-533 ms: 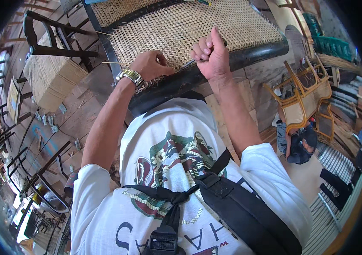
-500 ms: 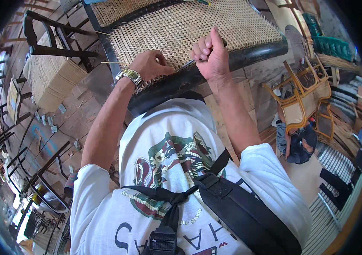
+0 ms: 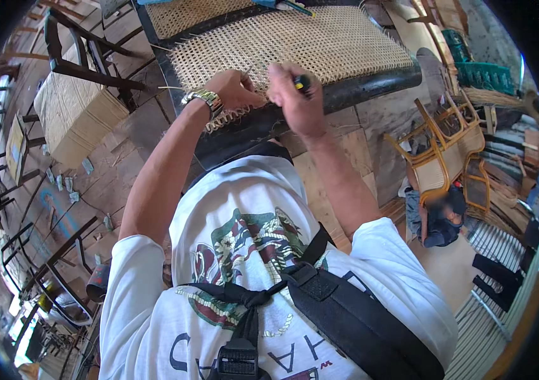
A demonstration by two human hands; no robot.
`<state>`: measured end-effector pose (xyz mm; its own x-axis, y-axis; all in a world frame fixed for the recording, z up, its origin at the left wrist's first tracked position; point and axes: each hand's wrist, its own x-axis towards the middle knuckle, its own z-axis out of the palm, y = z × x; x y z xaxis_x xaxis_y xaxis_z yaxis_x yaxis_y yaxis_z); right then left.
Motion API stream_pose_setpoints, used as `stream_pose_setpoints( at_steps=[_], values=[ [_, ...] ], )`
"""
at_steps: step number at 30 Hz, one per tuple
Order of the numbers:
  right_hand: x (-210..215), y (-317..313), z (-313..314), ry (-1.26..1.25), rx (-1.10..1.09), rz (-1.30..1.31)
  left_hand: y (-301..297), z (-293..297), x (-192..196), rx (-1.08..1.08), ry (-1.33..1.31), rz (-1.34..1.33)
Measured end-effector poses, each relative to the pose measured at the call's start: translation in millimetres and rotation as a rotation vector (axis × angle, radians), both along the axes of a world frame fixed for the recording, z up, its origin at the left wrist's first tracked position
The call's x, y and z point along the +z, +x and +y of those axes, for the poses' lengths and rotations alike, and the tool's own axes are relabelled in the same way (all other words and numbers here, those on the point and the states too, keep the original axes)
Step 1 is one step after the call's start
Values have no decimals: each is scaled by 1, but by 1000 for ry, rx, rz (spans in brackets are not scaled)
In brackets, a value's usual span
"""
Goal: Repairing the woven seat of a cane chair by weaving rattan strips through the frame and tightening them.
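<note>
Both hands worked at the near edge of the pale woven cane seat panel (image 3: 294, 47), which lay in its dark curved wooden frame (image 3: 370, 85) directly ahead of the person, long axis running left to right. Left hand (image 3: 234, 88), with a metal wristwatch (image 3: 201, 99), was pinched shut on the loose cane strands (image 3: 225, 118) at the frame's rim. Right hand (image 3: 294, 95), just beside it, was clenched around a small dark-handled tool (image 3: 303, 81). The left hand was nearer the frayed edge. A tan wooden chair (image 3: 440, 152) lay well apart to the right.

Small dark tool (image 3: 302, 82) mostly hidden in right hand (image 3: 294, 101) — kind unclear.
</note>
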<state>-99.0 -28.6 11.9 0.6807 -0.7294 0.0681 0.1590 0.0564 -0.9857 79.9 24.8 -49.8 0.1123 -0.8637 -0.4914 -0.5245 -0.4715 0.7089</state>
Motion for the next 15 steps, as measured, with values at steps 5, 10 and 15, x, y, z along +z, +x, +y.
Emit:
stream_pose_setpoints(
  at_steps=[5, 10, 15],
  values=[
    [1, -5, 20, -414, -18, 4, -9, 6, 10, 56, -31, -17],
    [10, -13, 5, -316, 103, 60, -8, 4, 4, 41, -88, -45],
    [172, -5, 23, -779, 65, 23, -9, 5, 1, 70, -97, -84]
  ],
)
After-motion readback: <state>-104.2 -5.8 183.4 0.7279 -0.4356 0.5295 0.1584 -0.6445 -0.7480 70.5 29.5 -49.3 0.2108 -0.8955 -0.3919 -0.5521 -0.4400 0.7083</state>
